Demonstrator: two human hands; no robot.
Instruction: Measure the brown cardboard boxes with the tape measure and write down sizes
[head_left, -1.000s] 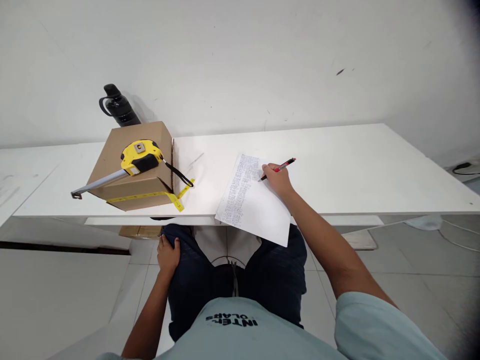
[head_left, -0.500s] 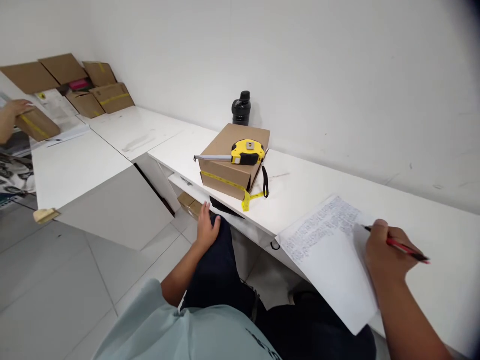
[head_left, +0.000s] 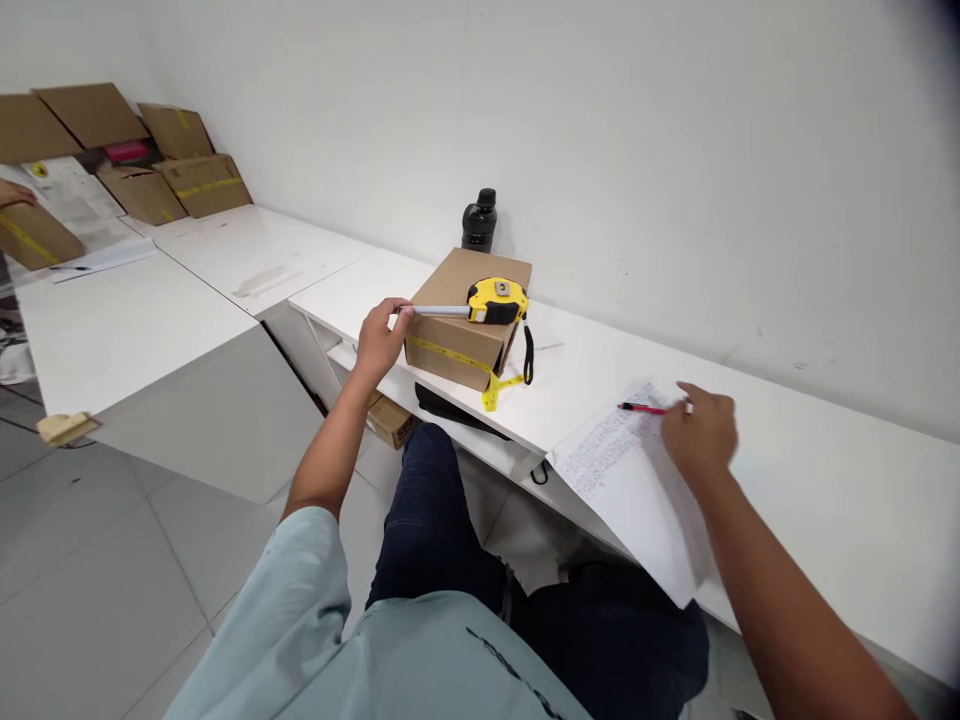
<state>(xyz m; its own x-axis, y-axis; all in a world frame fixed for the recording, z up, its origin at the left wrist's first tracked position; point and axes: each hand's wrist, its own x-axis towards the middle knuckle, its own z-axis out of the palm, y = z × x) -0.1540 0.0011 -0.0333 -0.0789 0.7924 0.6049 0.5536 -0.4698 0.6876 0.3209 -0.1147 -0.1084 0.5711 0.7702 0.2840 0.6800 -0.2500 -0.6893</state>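
Observation:
My left hand [head_left: 384, 338] pinches the hooked end of the extended blade of a yellow and black tape measure [head_left: 498, 301], which rests on a brown cardboard box [head_left: 450, 362]. A yellow soft measuring tape [head_left: 450, 353] runs along the box's front side, its end hanging near the table edge. Over the written sheets of paper [head_left: 637, 480] is my right hand [head_left: 699, 430], slightly blurred. A red and black pen [head_left: 646, 408] lies on the paper or just above it, its rear end at my right fingers; whether they still grip it is unclear.
A black bottle [head_left: 479, 220] stands behind the box against the wall. More cardboard boxes [head_left: 202, 185] are stacked at the far left. Another person's hand [head_left: 16, 193] touches a box there. A small carton [head_left: 389, 420] sits below the white table [head_left: 810, 480].
My left hand has risen from my knee to the tape measure's blade end. My right hand has moved left, and the pen now points left beside its fingers. The view has shifted slightly.

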